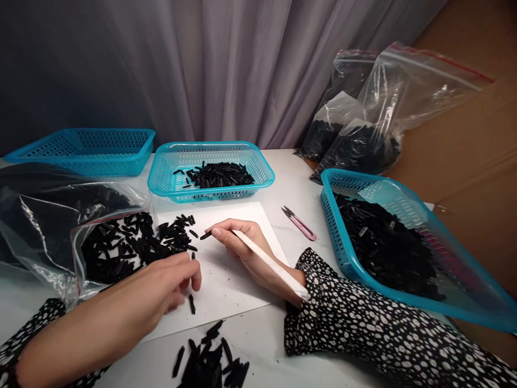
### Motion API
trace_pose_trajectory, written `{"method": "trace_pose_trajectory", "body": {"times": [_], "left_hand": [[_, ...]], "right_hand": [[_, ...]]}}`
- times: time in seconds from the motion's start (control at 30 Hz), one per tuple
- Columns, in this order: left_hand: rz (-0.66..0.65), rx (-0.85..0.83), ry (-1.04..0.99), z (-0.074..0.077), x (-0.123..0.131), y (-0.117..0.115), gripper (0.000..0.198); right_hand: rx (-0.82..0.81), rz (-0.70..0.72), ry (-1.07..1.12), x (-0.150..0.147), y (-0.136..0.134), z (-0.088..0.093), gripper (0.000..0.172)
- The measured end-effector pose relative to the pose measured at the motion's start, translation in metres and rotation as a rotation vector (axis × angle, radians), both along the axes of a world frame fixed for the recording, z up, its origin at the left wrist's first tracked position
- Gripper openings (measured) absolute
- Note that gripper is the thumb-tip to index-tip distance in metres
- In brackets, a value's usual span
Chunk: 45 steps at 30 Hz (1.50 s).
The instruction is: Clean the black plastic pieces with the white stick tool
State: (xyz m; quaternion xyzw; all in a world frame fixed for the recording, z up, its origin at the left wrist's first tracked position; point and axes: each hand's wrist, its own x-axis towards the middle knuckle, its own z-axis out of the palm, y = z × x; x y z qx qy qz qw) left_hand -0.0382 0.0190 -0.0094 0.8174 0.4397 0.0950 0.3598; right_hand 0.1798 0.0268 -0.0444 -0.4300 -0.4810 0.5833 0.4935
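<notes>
The right hand point(246, 248) is closed in a pinch, thumb against forefinger, and grips a black strip point(205, 235) by one end; the strip's free end points left, above the white paper sheet point(242, 291); a white tapered stick point(270, 261) lies across the same hand, its wide end near the cuff of the dotted sleeve point(355, 312). The left hand point(173, 283) is positioned over the left part of the sheet, palm down, fingers loosely curled; whether it holds a piece cannot be told; one loose piece point(191, 304) lies just beside its fingers. A heap of black pieces point(173, 237) extends from the mouth of a clear zip bag point(40, 215) onto the sheet; a second heap point(205, 366) lies on the tabletop point(264, 350) at the near edge of the view. Behind the sheet stands a blue middle basket point(210, 196) containing black strips; a blue left basket point(121, 168) stands beside it; a blue right basket point(335, 231) contains a larger black mass; pink-handled thread snips point(301, 223) lie between sheet and right basket; two zip bags point(363, 140) with black contents stand behind, near the grey curtain point(202, 64).
</notes>
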Motion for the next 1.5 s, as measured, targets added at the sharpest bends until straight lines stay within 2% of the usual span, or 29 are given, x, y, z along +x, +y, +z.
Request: {"method": "trace_pose_trajectory", "body": {"times": [0.1, 0.2, 0.27, 0.3, 0.37, 0.5, 0.57, 0.67, 0.87, 1.07, 1.5], "left_hand": [[-0.133, -0.096, 0.081, -0.006, -0.006, 0.000, 0.020], [-0.170, -0.113, 0.145, -0.009, -0.002, 0.006, 0.021], [-0.144, -0.112, 0.135, -0.007, 0.006, 0.010, 0.017], [-0.097, -0.106, 0.098, -0.006, 0.010, 0.012, 0.016], [0.084, -0.081, -0.004, -0.003, 0.019, 0.015, 0.015], [0.467, -0.157, -0.400, -0.005, 0.034, 0.014, 0.016], [0.580, -0.195, -0.565, -0.009, 0.038, 0.011, 0.022], [0.661, -0.238, -0.693, -0.013, 0.041, 0.006, 0.028], [0.714, -0.286, -0.807, -0.012, 0.043, 0.003, 0.031], [0.702, -0.367, -0.861, -0.008, 0.044, 0.001, 0.031], [0.679, -0.331, -0.872, -0.005, 0.047, 0.000, 0.030]], "right_hand": [[0.010, 0.006, 0.011, 0.001, 0.000, -0.001, 0.023], [-0.001, 0.036, 0.068, 0.001, 0.001, -0.003, 0.024], [-0.019, 0.062, 0.149, 0.002, 0.002, -0.005, 0.024], [-0.032, 0.072, 0.195, 0.002, 0.002, -0.006, 0.024], [-0.061, 0.085, 0.274, 0.001, 0.003, -0.008, 0.023], [-0.088, 0.079, 0.339, 0.001, 0.005, -0.009, 0.024], [-0.093, 0.081, 0.350, 0.001, 0.006, -0.009, 0.025], [-0.099, 0.091, 0.359, 0.002, 0.006, -0.010, 0.023], [-0.104, 0.102, 0.367, 0.003, 0.006, -0.013, 0.023], [-0.106, 0.133, 0.367, 0.003, 0.005, -0.013, 0.024], [-0.084, 0.153, 0.347, 0.003, 0.004, -0.013, 0.024]]}}
